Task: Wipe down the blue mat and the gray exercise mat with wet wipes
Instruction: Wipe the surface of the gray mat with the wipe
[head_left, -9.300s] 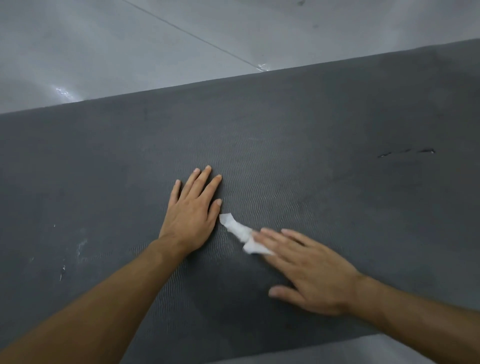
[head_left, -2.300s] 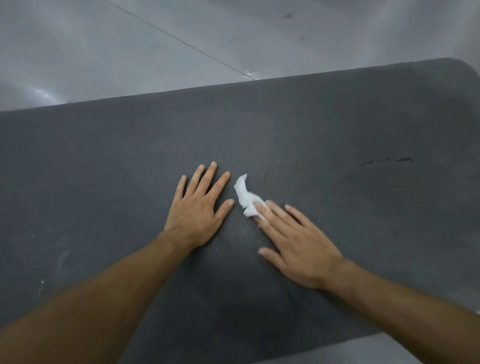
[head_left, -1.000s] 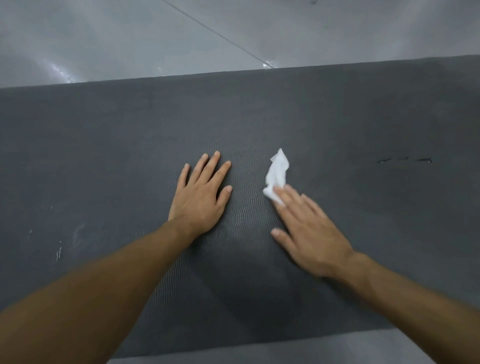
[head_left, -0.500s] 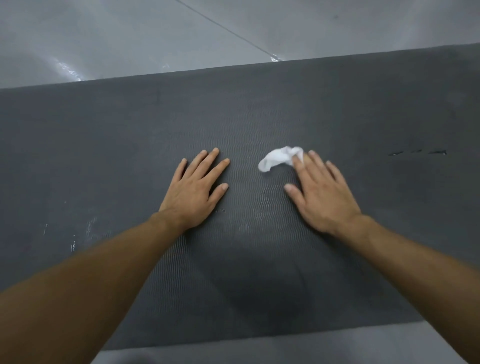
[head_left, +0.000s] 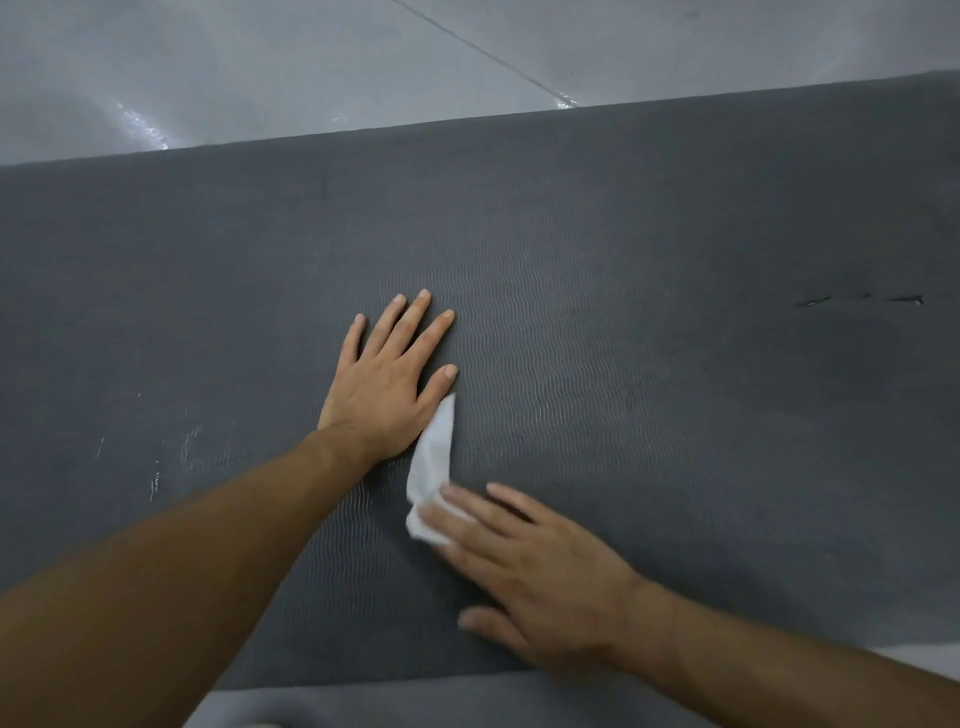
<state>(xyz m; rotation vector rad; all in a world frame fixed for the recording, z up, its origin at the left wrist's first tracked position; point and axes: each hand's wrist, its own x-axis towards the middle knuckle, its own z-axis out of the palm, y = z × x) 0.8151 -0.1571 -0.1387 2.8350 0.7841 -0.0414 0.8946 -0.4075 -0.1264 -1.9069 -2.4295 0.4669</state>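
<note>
Since half a second ago the right hand (head_left: 535, 571) has moved back toward the person. Before, it lay level with the left hand (head_left: 387, 379) and farther up the mat; now it is lower and nearer to the camera. The wet wipe (head_left: 434, 457) has come with it, from the open mat between the two hands to a place just beside the left hand. The left hand has kept its place.

The right hand lies palm down on the gray exercise mat (head_left: 649, 364), a little blurred. Its fingers (head_left: 457, 527) are stretched out and point to the upper left, and they press on the near end of the wipe. They are not curled around it. The thumb is spread out to the side and rests on the mat.

The white wipe is crumpled into a long narrow strip. It runs from under the right fingertips up to the thumb of the left hand, and its far tip is just beside that thumb; whether they touch cannot be told.

The left hand is flat on the mat with straight fingers slightly apart, and it holds nothing.

The mat has a fine wave texture, some dark marks (head_left: 860, 300) at the right and white scuffs (head_left: 155, 480) at the left. A glossy gray floor (head_left: 260, 67) lies beyond its far edge.
</note>
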